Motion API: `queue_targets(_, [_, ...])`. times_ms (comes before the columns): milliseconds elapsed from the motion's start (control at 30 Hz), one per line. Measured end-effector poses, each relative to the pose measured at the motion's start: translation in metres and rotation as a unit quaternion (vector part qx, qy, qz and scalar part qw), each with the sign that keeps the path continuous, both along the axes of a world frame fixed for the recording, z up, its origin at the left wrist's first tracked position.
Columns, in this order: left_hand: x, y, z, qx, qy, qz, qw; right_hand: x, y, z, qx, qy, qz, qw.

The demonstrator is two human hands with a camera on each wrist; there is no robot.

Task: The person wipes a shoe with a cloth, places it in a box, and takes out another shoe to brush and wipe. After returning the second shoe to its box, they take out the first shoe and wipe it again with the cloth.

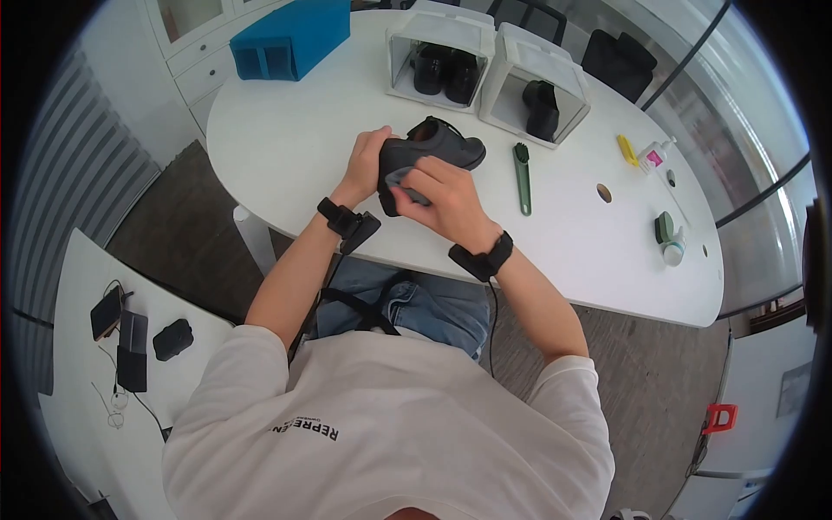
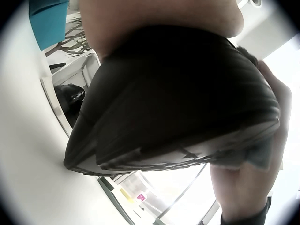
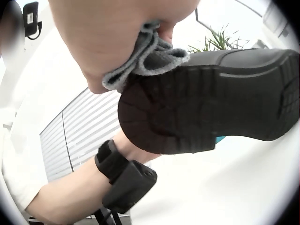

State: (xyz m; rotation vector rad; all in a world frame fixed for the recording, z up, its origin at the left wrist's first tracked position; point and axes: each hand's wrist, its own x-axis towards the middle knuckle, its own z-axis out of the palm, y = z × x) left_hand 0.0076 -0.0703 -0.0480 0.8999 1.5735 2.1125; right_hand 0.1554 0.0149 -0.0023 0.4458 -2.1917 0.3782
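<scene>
A black shoe point(image 1: 455, 149) is held tilted above the white table's near edge, its toe toward the right. My left hand point(image 1: 366, 166) grips the shoe from the left side. Bunched in my right hand point(image 1: 446, 198) is a grey cloth point(image 1: 399, 177), pressed against the shoe near the heel. The right wrist view shows the shoe's ridged sole point(image 3: 164, 112) and the folded cloth point(image 3: 152, 61) at the heel. Dark and close, the shoe point(image 2: 178, 93) fills much of the left wrist view, with the right hand point(image 2: 248, 183) partly behind it.
Two white boxes point(image 1: 442, 26) with black shoes point(image 1: 542, 111) inside stand at the back, beside a blue case point(image 1: 290, 39). A green brush point(image 1: 523, 178) lies right of the hands. Farther right are a yellow item point(image 1: 627, 150), a pump bottle point(image 1: 654, 156) and a green sponge-like item point(image 1: 664, 227).
</scene>
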Motion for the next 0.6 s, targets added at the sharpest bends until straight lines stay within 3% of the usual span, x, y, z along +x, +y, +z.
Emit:
queue_targets(33, [0.000, 0.007, -0.004, 0.014, 0.004, 0.068, 0.998, 0.003, 0.004, -0.002, -0.005, -0.007, -0.014, 1.000])
queue_targets(133, [0.001, 0.005, 0.004, 0.021, -0.062, 0.031, 0.997, -0.005, 0.019, -0.006, -0.057, 0.010, -0.038, 0.998])
queue_targets(233, [0.000, 0.002, -0.002, 0.010, 0.031, 0.025, 0.999, -0.028, 0.038, -0.004, -0.127, -0.003, -0.091, 0.988])
queue_targets(367, [0.001, 0.004, -0.005, 0.018, -0.028, 0.006, 0.999, -0.035, 0.030, 0.008, -0.181, -0.034, -0.102, 0.977])
queue_targets(433, [-0.008, 0.008, -0.015, 0.034, 0.089, 0.108, 0.990, -0.030, 0.013, 0.007, -0.186, -0.013, -0.068, 0.980])
queue_targets(467, [-0.016, 0.011, -0.019, 0.033, 0.089, 0.106, 0.990, -0.025, 0.007, 0.004, -0.187, -0.014, -0.070, 0.980])
queue_targets(533, [-0.029, 0.011, -0.021, 0.072, -0.182, 0.009, 0.981, -0.012, -0.009, 0.001, -0.056, -0.023, -0.005, 0.998])
queue_targets(600, [-0.023, 0.006, -0.020, 0.059, -0.168, -0.002, 0.984, -0.001, -0.016, 0.000, -0.008, -0.034, -0.019, 0.999])
